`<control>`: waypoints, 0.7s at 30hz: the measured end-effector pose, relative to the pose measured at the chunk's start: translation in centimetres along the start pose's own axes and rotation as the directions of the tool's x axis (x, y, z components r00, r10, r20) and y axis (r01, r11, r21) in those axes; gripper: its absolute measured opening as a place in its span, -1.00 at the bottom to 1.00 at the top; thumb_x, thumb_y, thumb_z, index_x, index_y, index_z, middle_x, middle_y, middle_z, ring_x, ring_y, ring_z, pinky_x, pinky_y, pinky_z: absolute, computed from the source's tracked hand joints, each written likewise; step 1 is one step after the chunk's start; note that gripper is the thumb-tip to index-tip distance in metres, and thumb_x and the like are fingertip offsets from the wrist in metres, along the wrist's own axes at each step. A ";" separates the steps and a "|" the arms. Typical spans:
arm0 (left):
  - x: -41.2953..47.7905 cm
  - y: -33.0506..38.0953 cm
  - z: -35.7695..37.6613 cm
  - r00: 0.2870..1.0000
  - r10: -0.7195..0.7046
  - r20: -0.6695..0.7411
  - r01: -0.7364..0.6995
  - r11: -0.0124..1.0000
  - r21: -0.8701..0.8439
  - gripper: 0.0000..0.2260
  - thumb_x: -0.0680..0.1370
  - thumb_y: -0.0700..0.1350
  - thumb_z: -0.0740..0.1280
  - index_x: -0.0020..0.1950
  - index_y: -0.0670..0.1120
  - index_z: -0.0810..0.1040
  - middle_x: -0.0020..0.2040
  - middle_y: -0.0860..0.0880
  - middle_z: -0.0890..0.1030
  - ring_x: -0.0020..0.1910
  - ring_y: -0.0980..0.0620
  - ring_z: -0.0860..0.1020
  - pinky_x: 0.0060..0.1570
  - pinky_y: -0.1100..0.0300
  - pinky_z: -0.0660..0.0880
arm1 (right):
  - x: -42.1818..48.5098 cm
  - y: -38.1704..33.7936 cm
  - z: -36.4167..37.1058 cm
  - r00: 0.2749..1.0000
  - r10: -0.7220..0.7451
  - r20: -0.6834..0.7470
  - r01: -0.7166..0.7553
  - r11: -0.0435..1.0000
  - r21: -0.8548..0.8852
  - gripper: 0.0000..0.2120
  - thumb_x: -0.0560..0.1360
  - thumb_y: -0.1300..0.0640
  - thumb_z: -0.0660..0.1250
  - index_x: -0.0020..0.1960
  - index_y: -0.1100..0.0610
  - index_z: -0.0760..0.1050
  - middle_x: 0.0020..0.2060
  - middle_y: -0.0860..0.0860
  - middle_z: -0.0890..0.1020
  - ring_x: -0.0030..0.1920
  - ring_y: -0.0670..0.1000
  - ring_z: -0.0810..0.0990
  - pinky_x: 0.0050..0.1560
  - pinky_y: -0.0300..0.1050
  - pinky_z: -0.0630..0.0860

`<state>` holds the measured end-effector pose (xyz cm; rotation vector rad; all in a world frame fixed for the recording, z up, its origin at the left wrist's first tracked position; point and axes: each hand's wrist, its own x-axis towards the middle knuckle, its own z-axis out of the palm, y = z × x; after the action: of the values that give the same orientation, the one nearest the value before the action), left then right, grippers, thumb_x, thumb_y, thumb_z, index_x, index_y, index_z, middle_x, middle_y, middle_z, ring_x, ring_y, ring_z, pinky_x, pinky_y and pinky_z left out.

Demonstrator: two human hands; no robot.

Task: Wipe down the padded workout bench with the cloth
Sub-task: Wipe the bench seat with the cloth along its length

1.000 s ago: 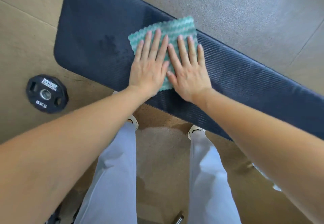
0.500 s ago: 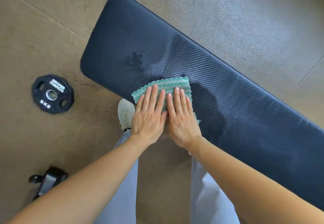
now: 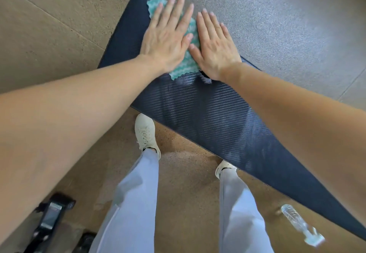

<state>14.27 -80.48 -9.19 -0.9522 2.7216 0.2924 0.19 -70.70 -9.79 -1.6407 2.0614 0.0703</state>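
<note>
Down on the left I see a tan floor [image 3: 49, 41] that looks rough and speckled, with a thin line running across it. In the bottom left corner sits some black gear [image 3: 49, 219] with a shiny part, too blurry for me to name. Next comes my left hand [image 3: 168, 37], flat and spread, its fingers [image 3: 179, 7] stretched out and pressing on the cloth [image 3: 184, 70], not curled around it. The cloth is green and white with wavy stripes and a bumpy edge. It lies flat at the far end of the bench [image 3: 208, 114], under both hands. The bench is long, dark blue and padded, with round corners and tiny slanted lines all over its skin. Below it I see light grey trousers [image 3: 136, 203] and white shoes [image 3: 146, 132] on the floor. My right hand [image 3: 215, 48] rests flat just beside the left one, fingers straight, thumbs almost touching. Farther right the floor turns grey [image 3: 287, 25] and grainy. Near the bottom right a clear bottle [image 3: 297, 223] lies on the floor, beside the bench edge.
</note>
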 end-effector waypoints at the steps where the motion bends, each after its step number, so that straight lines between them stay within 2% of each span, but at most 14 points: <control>1: -0.5 0.0 0.1 1.000 -0.010 -0.004 0.010 1.000 -0.013 -0.44 0.71 0.10 -0.14 0.68 -0.09 -0.08 0.68 -0.17 -0.05 0.66 -0.15 -0.07 0.62 -0.12 -0.08 | -0.2 0.0 0.0 1.000 -0.014 0.001 0.014 1.000 -0.008 -0.31 0.67 -0.19 -0.13 0.65 0.20 -0.14 0.65 0.13 -0.07 0.65 0.12 -0.11 0.63 0.11 -0.08; 5: -4.7 1.1 1.4 0.996 -0.084 -0.013 0.083 0.996 -0.037 -0.42 0.71 0.10 -0.09 0.68 -0.11 -0.10 0.68 -0.19 -0.06 0.66 -0.19 -0.07 0.62 -0.15 -0.03 | -3.3 -1.4 1.3 0.998 -0.045 -0.046 0.040 0.994 -0.106 -0.33 0.68 -0.20 -0.13 0.66 0.16 -0.09 0.65 0.16 -0.03 0.64 0.21 -0.08 0.61 0.19 -0.10; 9: -12.8 3.1 3.6 0.990 -0.133 0.054 0.136 0.990 -0.040 -0.39 0.72 0.11 -0.06 0.67 -0.14 -0.19 0.67 -0.22 -0.14 0.66 -0.21 -0.14 0.61 -0.17 -0.04 | -9.6 -4.3 4.5 0.995 -0.099 0.001 0.099 0.988 -0.120 -0.34 0.70 -0.19 -0.10 0.66 0.16 -0.10 0.65 0.16 -0.05 0.64 0.22 -0.12 0.60 0.25 -0.10; 14: -22.9 5.9 6.3 0.960 -0.233 0.156 0.248 0.965 -0.088 -0.34 0.71 0.11 0.03 0.67 -0.15 -0.20 0.66 -0.23 -0.18 0.65 -0.21 -0.17 0.61 -0.16 -0.02 | -17.0 -8.4 9.1 0.987 -0.143 0.073 0.148 0.986 -0.071 -0.32 0.67 -0.13 0.08 0.65 0.16 -0.03 0.64 0.15 -0.02 0.63 0.24 -0.10 0.59 0.29 -0.06; 17: -24.9 6.1 6.7 0.952 -0.244 0.184 0.267 0.957 -0.115 -0.36 0.71 0.13 -0.03 0.67 -0.13 -0.18 0.67 -0.21 -0.14 0.66 -0.18 -0.15 0.60 -0.15 0.03 | -17.5 -9.9 9.7 0.989 -0.121 0.084 0.124 0.992 -0.033 -0.32 0.63 -0.04 0.14 0.65 0.15 0.01 0.64 0.13 0.01 0.63 0.25 -0.09 0.59 0.30 -0.03; 21: -22.5 4.1 6.1 0.960 -0.237 0.149 0.258 0.957 -0.136 -0.39 0.71 0.14 -0.08 0.67 -0.14 -0.12 0.67 -0.22 -0.08 0.66 -0.17 -0.10 0.61 -0.15 0.02 | -14.5 -10.0 8.8 0.987 -0.153 0.048 0.154 0.988 -0.013 -0.35 0.64 -0.03 0.15 0.65 0.13 0.03 0.65 0.10 0.02 0.64 0.20 -0.07 0.61 0.21 -0.11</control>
<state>29.68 -62.57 -8.00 -1.2554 2.4550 0.5042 14.60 -57.34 -8.86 -1.7855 1.8983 0.0732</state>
